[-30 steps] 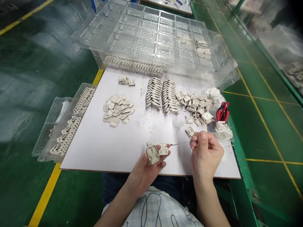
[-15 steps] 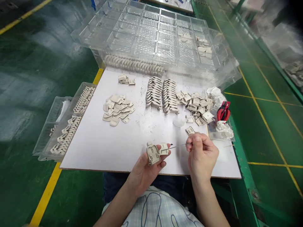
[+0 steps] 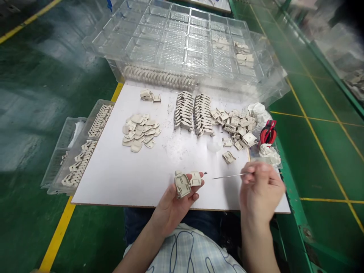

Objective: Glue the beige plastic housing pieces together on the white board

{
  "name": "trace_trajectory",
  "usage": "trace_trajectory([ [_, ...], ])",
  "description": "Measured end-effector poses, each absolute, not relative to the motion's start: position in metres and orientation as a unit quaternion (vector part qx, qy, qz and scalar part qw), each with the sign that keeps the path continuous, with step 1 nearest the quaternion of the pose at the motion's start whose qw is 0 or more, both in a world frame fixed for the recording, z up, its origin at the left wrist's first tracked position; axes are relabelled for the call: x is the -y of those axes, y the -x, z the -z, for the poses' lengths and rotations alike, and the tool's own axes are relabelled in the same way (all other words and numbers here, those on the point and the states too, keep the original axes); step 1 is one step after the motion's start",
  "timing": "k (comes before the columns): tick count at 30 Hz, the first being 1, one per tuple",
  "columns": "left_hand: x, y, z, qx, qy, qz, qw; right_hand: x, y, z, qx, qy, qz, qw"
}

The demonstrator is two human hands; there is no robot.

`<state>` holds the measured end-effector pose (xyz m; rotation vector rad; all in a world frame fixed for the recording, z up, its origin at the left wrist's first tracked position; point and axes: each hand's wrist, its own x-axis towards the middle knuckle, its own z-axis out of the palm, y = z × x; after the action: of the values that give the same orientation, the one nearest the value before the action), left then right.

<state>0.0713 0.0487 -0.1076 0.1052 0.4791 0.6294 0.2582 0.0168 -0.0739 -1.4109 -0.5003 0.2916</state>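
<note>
My left hand (image 3: 176, 201), near the board's front edge, holds a beige plastic part (image 3: 182, 184) with its recessed, slotted side up. A smaller beige piece (image 3: 195, 179) rests on the fingers beside it. My right hand (image 3: 261, 189), slightly blurred, pinches a thin metal rod (image 3: 229, 176) whose tip points left, apart from the parts. A small dark speck (image 3: 206, 173) lies near the left fingertips. One loose beige part (image 3: 228, 157) lies on the white board (image 3: 159, 167) beyond my right hand.
Two rows of stacked beige parts (image 3: 184, 112) stand mid-board, between a flat pile (image 3: 140, 131) and a jumbled pile (image 3: 237, 123). Red-handled cutters (image 3: 268, 132) lie at the right. A clear compartment tray (image 3: 173, 45) spans the back; filled trays (image 3: 76, 155) flank the left edge.
My right hand has moved right, drawing the rod's tip away from the smaller piece. The left hand and its parts have stayed nearly in place.
</note>
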Motion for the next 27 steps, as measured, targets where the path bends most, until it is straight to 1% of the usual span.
trace_trajectory([
  [3, -0.05, -0.072, 0.108, -0.247, -0.054, -0.304, 0.918, -0.007, -0.288, 0.061, 0.203, 0.649, 0.032, 0.733],
  [5, -0.05, -0.071, 0.11, -0.256, -0.061, -0.301, 0.917, 0.002, -0.313, 0.056, 0.189, 0.674, 0.153, 0.698],
  [7, -0.049, -0.069, 0.114, -0.261, -0.07, -0.294, 0.917, 0.012, -0.335, 0.055, 0.176, 0.697, 0.231, 0.655],
  [9, -0.049, -0.066, 0.12, -0.265, -0.078, -0.284, 0.918, 0.019, -0.353, 0.059, 0.17, 0.714, 0.262, 0.627],
  [12, -0.047, -0.061, 0.127, -0.271, -0.091, -0.277, 0.917, 0.02, -0.37, 0.066, 0.181, 0.742, 0.272, 0.586],
  [16, -0.044, -0.061, 0.125, -0.281, -0.12, -0.281, 0.91, 0.016, -0.374, 0.064, 0.268, 0.791, 0.217, 0.505],
  [17, -0.043, -0.062, 0.122, -0.28, -0.13, -0.282, 0.908, 0.016, -0.368, 0.062, 0.292, 0.795, 0.197, 0.493],
  [18, -0.042, -0.063, 0.119, -0.274, -0.143, -0.284, 0.908, 0.015, -0.36, 0.06, 0.308, 0.792, 0.172, 0.499],
  [19, -0.042, -0.065, 0.115, -0.264, -0.158, -0.285, 0.908, 0.015, -0.347, 0.059, 0.312, 0.784, 0.133, 0.52],
  [20, -0.042, -0.066, 0.111, -0.25, -0.176, -0.285, 0.908, 0.015, -0.332, 0.058, 0.306, 0.768, 0.067, 0.558],
  [21, -0.042, -0.068, 0.108, -0.235, -0.197, -0.283, 0.909, 0.015, -0.314, 0.059, 0.297, 0.75, -0.032, 0.59],
  [22, -0.042, -0.068, 0.105, -0.221, -0.217, -0.28, 0.909, 0.015, -0.294, 0.061, 0.29, 0.731, -0.165, 0.595],
  [24, -0.044, -0.069, 0.101, -0.197, -0.248, -0.276, 0.907, 0.013, -0.256, 0.066, 0.253, 0.632, -0.45, 0.578],
  [25, -0.045, -0.068, 0.1, -0.189, -0.26, -0.276, 0.906, 0.012, -0.24, 0.069, 0.22, 0.571, -0.548, 0.57],
  [26, -0.046, -0.067, 0.1, -0.183, -0.27, -0.275, 0.904, 0.01, -0.227, 0.072, 0.183, 0.512, -0.62, 0.566],
  [27, -0.047, -0.066, 0.1, -0.179, -0.278, -0.274, 0.903, 0.009, -0.218, 0.075, 0.147, 0.464, -0.666, 0.565],
])
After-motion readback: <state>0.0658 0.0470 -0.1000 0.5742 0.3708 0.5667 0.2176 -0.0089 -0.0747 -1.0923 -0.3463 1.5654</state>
